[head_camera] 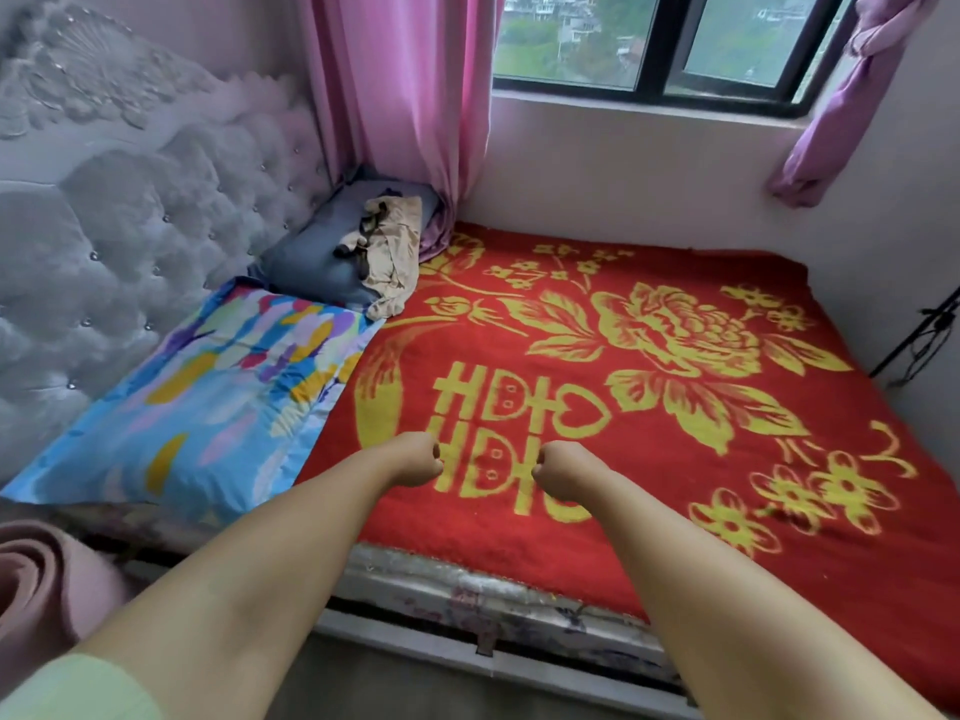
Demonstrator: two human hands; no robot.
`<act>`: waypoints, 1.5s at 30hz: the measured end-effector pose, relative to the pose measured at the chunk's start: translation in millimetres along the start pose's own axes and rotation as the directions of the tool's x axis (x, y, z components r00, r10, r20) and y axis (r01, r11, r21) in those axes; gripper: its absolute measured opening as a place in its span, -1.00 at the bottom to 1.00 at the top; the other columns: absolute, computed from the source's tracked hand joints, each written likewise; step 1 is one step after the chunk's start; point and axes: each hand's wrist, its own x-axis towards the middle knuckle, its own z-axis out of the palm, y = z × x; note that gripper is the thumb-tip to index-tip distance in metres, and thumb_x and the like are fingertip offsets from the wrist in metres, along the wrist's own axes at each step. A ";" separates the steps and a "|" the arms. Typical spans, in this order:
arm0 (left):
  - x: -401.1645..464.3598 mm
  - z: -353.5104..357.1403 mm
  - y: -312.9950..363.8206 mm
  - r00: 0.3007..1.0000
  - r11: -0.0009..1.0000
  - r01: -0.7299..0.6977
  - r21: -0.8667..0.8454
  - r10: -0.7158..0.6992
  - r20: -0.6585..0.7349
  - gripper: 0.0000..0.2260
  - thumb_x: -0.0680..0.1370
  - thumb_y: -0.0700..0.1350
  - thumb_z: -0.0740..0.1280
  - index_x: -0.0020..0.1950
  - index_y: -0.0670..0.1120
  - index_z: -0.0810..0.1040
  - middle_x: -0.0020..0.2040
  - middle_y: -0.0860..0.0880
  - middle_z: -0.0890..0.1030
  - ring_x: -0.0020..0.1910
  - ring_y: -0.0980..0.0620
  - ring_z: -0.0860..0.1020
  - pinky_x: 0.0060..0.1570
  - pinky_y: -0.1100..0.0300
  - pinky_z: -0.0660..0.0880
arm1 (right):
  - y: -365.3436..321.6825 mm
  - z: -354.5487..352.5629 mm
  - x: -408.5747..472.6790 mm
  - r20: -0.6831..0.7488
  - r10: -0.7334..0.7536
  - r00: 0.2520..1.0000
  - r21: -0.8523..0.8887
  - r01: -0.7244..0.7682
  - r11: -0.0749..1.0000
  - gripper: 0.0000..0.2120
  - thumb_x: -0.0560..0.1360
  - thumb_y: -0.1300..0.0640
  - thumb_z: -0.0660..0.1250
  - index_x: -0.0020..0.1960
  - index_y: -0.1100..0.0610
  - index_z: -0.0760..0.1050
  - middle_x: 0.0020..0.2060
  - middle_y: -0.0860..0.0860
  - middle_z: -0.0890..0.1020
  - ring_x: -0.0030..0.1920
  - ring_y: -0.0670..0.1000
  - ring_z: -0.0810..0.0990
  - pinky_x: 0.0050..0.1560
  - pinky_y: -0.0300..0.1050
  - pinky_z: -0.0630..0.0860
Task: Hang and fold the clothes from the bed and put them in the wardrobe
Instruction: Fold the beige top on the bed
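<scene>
A crumpled beige garment point(392, 252) with a few small dark pieces on it lies on the blue-grey pillow point(311, 262) at the far left corner of the bed. My left hand point(413, 459) and my right hand point(563, 472) are both stretched out over the red and yellow blanket point(675, 407), side by side near the bed's front edge. Both are closed into fists and hold nothing. The garment lies well beyond them, up and to the left. No wardrobe is in view.
A colourful blue pillow point(208, 402) lies at the left against the grey tufted headboard point(104, 226). Pink curtains point(405, 96) hang by the window point(665, 39) behind the bed. A rolled pink mat point(36, 584) sits at the lower left. A wall bounds the right side.
</scene>
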 end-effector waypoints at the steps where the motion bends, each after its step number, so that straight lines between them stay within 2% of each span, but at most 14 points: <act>1: 11.3 -2.3 2.7 1.000 1.000 -0.003 0.000 0.003 0.006 -0.67 0.63 -0.10 0.14 0.34 -0.20 0.45 0.23 -0.17 0.54 0.12 -0.13 0.54 -0.08 0.15 0.43 | 1.5 -4.8 13.1 0.001 0.004 1.000 -0.007 -0.004 1.000 -0.81 0.58 0.15 0.10 -0.11 0.19 0.44 -0.22 0.04 0.51 -0.34 0.01 0.44 -0.38 -0.16 0.36; 5: 56.8 -14.0 6.7 0.998 0.998 0.056 -0.028 -0.055 0.025 -0.67 0.62 -0.10 0.15 0.31 -0.21 0.47 0.21 -0.16 0.55 0.01 -0.08 0.54 -0.12 0.15 0.44 | 6.3 -35.9 69.1 0.019 -0.004 1.000 -0.047 0.005 0.999 -0.79 0.55 0.19 0.09 -0.20 0.18 0.42 -0.30 0.03 0.51 -0.38 0.00 0.44 -0.38 -0.18 0.38; 8: 96.8 -38.9 8.4 0.996 0.993 0.085 -0.082 -0.088 -0.028 -0.69 0.62 -0.11 0.16 0.29 -0.20 0.48 0.22 -0.16 0.54 0.14 -0.11 0.53 0.02 0.12 0.44 | 9.0 -69.4 117.9 -0.037 -0.031 0.999 -0.043 0.029 0.999 -0.79 0.56 0.20 0.10 -0.11 0.20 0.50 -0.24 0.02 0.54 -0.37 -0.03 0.42 -0.40 -0.20 0.35; 12: 137.8 -55.7 17.2 0.994 0.989 0.103 -0.111 -0.106 -0.028 -0.64 0.63 -0.09 0.15 0.41 -0.16 0.38 0.33 -0.13 0.47 0.21 -0.10 0.49 0.08 0.12 0.43 | 6.8 -90.0 174.7 0.031 -0.051 0.998 -0.152 0.055 0.987 -0.77 0.56 0.22 0.11 0.04 0.22 0.52 -0.14 0.06 0.59 -0.37 -0.06 0.43 -0.44 -0.24 0.34; 16: 165.2 -65.1 -1.1 0.992 0.985 0.124 -0.117 -0.124 0.005 -0.60 0.63 -0.08 0.15 0.47 -0.13 0.30 0.41 -0.12 0.40 0.27 -0.10 0.46 0.14 0.12 0.42 | -23.4 -95.8 217.6 0.076 -0.161 0.984 -0.204 0.174 0.963 -0.81 0.59 0.18 0.10 -0.04 0.19 0.48 -0.14 0.05 0.54 -0.23 0.01 0.50 -0.46 -0.25 0.32; 20: 208.5 -78.1 -59.7 0.984 0.970 0.178 -0.164 -0.174 0.041 -0.55 0.63 -0.05 0.16 0.50 -0.11 0.23 0.45 -0.13 0.34 0.34 -0.10 0.41 0.22 0.10 0.40 | -72.4 -91.3 268.7 0.141 -0.188 0.972 -0.219 0.215 0.952 -0.75 0.58 0.20 0.06 -0.04 0.21 0.51 -0.12 0.06 0.59 -0.22 0.03 0.53 -0.33 -0.16 0.48; 26: 288.3 -98.2 -161.5 0.978 0.967 0.198 -0.158 -0.183 0.104 -0.53 0.62 -0.03 0.16 0.51 -0.12 0.22 0.44 -0.18 0.36 0.32 -0.12 0.44 0.20 0.11 0.40 | -134.7 -73.5 353.0 0.156 -0.108 0.982 -0.244 0.144 0.959 -0.72 0.56 0.23 0.06 -0.31 0.18 0.35 -0.29 0.06 0.53 -0.38 0.01 0.43 -0.42 -0.19 0.35; 28: 328.4 -111.9 -203.8 0.979 0.974 0.186 -0.129 -0.173 0.106 -0.56 0.62 0.02 0.15 0.45 -0.15 0.29 0.38 -0.20 0.42 0.29 -0.14 0.45 0.19 0.08 0.41 | -167.5 -63.7 389.1 0.186 -0.074 0.980 -0.235 0.118 0.965 -0.73 0.55 0.23 0.07 -0.31 0.19 0.36 -0.28 0.08 0.51 -0.32 0.06 0.45 -0.39 -0.17 0.35; 31: 390.1 -137.3 -257.7 0.986 0.982 0.165 -0.093 -0.163 0.030 -0.61 0.62 0.05 0.13 0.36 -0.15 0.35 0.33 -0.18 0.46 0.28 -0.16 0.45 0.18 0.04 0.41 | -220.0 -56.8 438.7 0.168 -0.110 0.980 -0.199 0.143 0.969 -0.80 0.53 0.19 0.10 -0.14 0.19 0.48 -0.23 0.08 0.49 -0.16 0.13 0.53 -0.24 -0.15 0.39; 34: 452.7 -152.3 -298.0 0.975 0.980 0.196 0.031 -0.192 -0.110 -0.62 0.63 0.05 0.12 0.37 -0.11 0.35 0.37 -0.17 0.40 0.36 -0.16 0.36 0.29 -0.03 0.32 | -265.7 -41.0 485.7 0.148 -0.167 0.975 -0.189 0.193 0.963 -0.81 0.49 0.21 0.09 -0.29 0.15 0.34 -0.28 0.05 0.49 -0.25 0.11 0.48 -0.41 -0.22 0.30; 37: 508.8 -141.4 -333.9 0.942 0.949 0.281 0.141 -0.245 -0.229 -0.52 0.63 0.08 0.08 0.53 -0.04 0.14 0.54 -0.14 0.12 0.53 -0.09 0.05 0.44 -0.20 0.01 | -288.3 -11.4 523.8 0.164 -0.206 0.965 -0.174 0.234 0.956 -0.82 0.49 0.21 0.09 -0.19 0.16 0.43 -0.22 0.08 0.56 -0.19 0.15 0.55 -0.41 -0.19 0.35; 39: 548.1 -117.3 -369.1 0.939 0.944 0.306 0.128 -0.277 -0.202 -0.44 0.63 0.14 0.04 0.58 0.01 -0.05 0.58 -0.08 -0.13 0.55 -0.04 -0.16 0.43 -0.27 -0.14 | -294.3 16.4 553.2 0.167 -0.221 0.961 -0.188 0.251 0.949 -0.75 0.54 0.17 0.09 0.08 0.18 0.50 -0.01 0.13 0.61 0.01 0.19 0.58 -0.18 -0.07 0.50; 41: 570.0 -84.7 -398.4 0.951 0.949 0.262 0.175 -0.223 -0.215 -0.39 0.61 0.21 0.03 0.58 0.07 -0.15 0.57 -0.06 -0.24 0.54 -0.03 -0.25 0.41 -0.31 -0.20 | -294.3 34.0 575.7 0.163 -0.232 0.959 -0.209 0.263 0.942 -0.70 0.55 0.17 0.09 0.19 0.17 0.48 0.10 0.14 0.59 0.12 0.19 0.55 -0.03 0.00 0.54; 45: 589.5 -35.5 -422.9 0.861 0.958 0.168 0.231 -0.029 -0.507 -0.33 0.52 0.17 0.21 0.57 0.03 0.07 0.58 -0.13 -0.03 0.55 -0.08 -0.11 0.37 -0.26 -0.34 | -298.8 49.7 642.1 0.093 -0.290 0.953 -0.236 0.304 0.923 -0.74 0.53 0.19 0.10 0.12 0.17 0.50 0.06 0.14 0.58 0.09 0.21 0.55 -0.08 0.00 0.48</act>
